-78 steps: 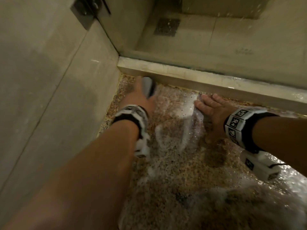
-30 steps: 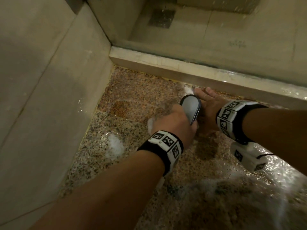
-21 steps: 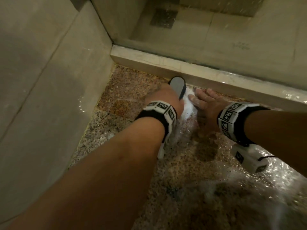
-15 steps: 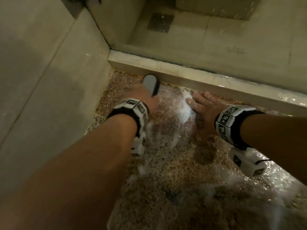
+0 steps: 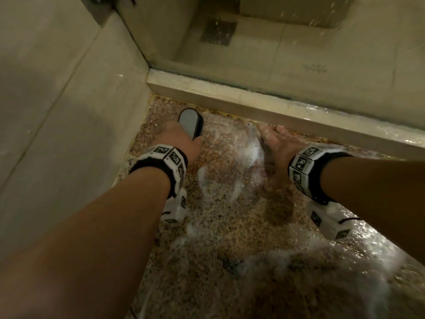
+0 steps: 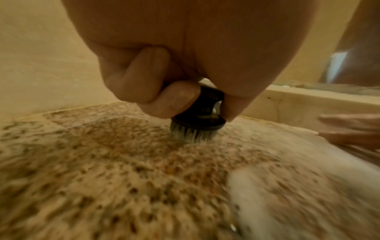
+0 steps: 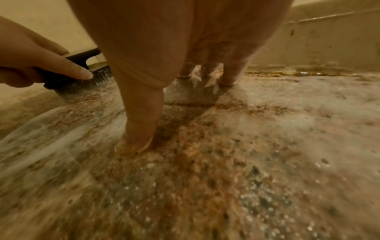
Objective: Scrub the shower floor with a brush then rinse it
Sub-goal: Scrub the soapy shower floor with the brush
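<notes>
Brush [image 5: 190, 122] and speckled shower floor [image 5: 230, 226] fill the middle of the head view: the brush sits left of centre, near the corner where the beige wall [image 5: 57, 111] meets the stone curb [image 5: 253, 107] running across the upper half. The left hand [image 5: 181, 140] grasps the brush, its grey top sticking out beyond the knuckles. The right hand [image 5: 276, 146], right of centre, lies flat with fingers spread on the wet floor just below the curb. White foam [image 5: 253, 153] streaks the floor between the two hands. Both wrists wear bands with black-and-white markers. Above the curb a dark square drain [image 5: 218, 32] shows in the upper middle.

From the left wrist, the left hand [image 6: 185, 65] fills the top of the frame, fingers curled round the black body of the brush [image 6: 197, 120]; its pale bristles touch the floor [image 6: 123, 178] at centre. The right hand's fingers [image 6: 349, 129] show blurred at the right edge.

From the right wrist, the right hand [image 7: 174, 56] is relaxed, thumb and fingertips pressing on the foamy floor [image 7: 246, 162]. At the left edge the left hand [image 7: 30, 61] clasps the brush [image 7: 82, 78], bristles down on the floor.
</notes>
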A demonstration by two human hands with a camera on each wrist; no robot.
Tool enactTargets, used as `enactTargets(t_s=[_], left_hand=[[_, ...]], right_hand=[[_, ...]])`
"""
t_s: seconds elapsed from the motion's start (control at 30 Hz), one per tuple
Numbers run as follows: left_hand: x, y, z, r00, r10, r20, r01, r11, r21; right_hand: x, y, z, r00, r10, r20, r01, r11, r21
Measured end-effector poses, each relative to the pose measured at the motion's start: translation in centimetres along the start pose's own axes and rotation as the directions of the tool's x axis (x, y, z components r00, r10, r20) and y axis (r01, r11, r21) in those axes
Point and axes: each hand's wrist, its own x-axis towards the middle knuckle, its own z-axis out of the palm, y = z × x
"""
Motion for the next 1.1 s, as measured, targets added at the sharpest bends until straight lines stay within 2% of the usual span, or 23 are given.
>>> enactTargets(t_s=[0.13,0.27,0.37,0.47,0.57,0.8,1.0,1.1], left_hand=[[-4.6,2.8,0.9,0.984,0.171,0.046,-0.174,0.983,0.060],[-9.3,7.4,3.6,0.936,0.320,0.149,-0.321,0.947,-0.022],[-10.7,10.3,5.0,0.913,0.364,0.183,-0.358,0.931,-0.063],[-9.6,12.0,4.7,0.931,0.337,0.139,-0.333,0.941,-0.054],[-7.7,11.6,3.8,0.947,0.306,0.102,-0.301,0.952,-0.058],[-3.9,5.6,1.6,0.984,0.155,0.092,-0.154,0.988,-0.021],[-1.8,1.7,1.9,0.995,0.071,0.073,-0.068,0.997,-0.036],[-0.3,-2.3,1.5,0.999,-0.027,0.031,0.028,0.999,-0.038]], right_hand=[[-0.3,0.6,0.4,0.997,-0.018,-0.070,0.023,0.997,0.077],[-1.0,2.3,2.2,0.984,-0.066,-0.163,0.087,0.989,0.123],[-1.5,3.6,2.7,0.985,-0.047,-0.166,0.076,0.982,0.175],[-1.6,4.0,2.4,0.986,-0.004,-0.164,0.032,0.986,0.165],[-1.9,3.7,2.2,0.990,0.013,-0.140,0.005,0.992,0.126],[-1.6,3.2,1.5,0.996,-0.010,-0.092,0.017,0.997,0.078],[-1.3,1.7,1.0,0.993,-0.095,-0.064,0.089,0.992,-0.090],[-0.7,0.6,0.8,0.992,-0.126,-0.030,0.120,0.979,-0.162]])
